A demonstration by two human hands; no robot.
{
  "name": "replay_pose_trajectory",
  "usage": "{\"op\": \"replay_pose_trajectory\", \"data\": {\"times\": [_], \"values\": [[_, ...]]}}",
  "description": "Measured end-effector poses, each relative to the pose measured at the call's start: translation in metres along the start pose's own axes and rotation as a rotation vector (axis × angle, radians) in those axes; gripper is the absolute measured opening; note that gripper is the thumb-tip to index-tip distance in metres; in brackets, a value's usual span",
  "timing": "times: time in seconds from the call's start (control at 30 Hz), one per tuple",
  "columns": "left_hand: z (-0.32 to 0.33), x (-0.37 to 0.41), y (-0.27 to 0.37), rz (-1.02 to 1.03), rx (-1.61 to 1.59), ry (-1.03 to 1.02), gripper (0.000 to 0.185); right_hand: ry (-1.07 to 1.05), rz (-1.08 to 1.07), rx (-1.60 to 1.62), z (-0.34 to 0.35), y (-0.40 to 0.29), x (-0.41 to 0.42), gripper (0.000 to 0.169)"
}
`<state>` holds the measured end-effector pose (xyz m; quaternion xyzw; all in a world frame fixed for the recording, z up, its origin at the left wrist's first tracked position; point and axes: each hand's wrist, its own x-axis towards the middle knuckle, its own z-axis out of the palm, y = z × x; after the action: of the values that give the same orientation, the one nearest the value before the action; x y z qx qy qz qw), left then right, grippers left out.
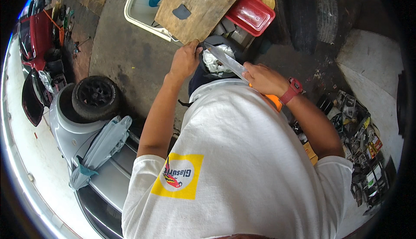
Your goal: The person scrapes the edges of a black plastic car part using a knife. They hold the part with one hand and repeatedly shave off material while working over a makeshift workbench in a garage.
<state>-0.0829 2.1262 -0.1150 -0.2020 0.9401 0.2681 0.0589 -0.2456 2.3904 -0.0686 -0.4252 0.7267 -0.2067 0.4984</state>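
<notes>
My left hand [185,58] is at the near corner of a worn wooden board [208,1], its fingers closed on the edge. A dark grey piece of sheet [181,12] lies on the board. My right hand [265,78] grips a long tapered metal blade [227,60] with orange parts [273,101] below the hand; it looks like a handsaw, though teeth are too small to make out. The blade's tip points toward the board's near corner, close to my left fingers. Under the blade is a round dark container [239,48] holding crumpled white material [214,64].
Beyond the board stand a white tub [130,11] and a red plastic tray [255,16]. Tyres [300,14] stand at the far right. To the left are a loose wheel [96,94] and a silver car [110,174]. A heap of parts [351,122] lies at right.
</notes>
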Motion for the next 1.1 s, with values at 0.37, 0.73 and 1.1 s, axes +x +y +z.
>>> {"op": "replay_pose_trajectory", "data": {"times": [0.37, 0.73, 1.1], "values": [[0.004, -0.005, 0.003, -0.048, -0.084, 0.061, 0.014, -0.045, 0.019, -0.010, -0.002, -0.004, 0.005, 0.035], [0.010, -0.003, 0.008, -0.009, -0.017, 0.123, 0.012, -0.012, -0.079, -0.007, 0.007, -0.002, 0.042, 0.037], [0.016, 0.000, 0.005, 0.005, 0.003, 0.198, 0.010, -0.012, -0.054, 0.006, 0.014, -0.002, 0.049, 0.038]]}}
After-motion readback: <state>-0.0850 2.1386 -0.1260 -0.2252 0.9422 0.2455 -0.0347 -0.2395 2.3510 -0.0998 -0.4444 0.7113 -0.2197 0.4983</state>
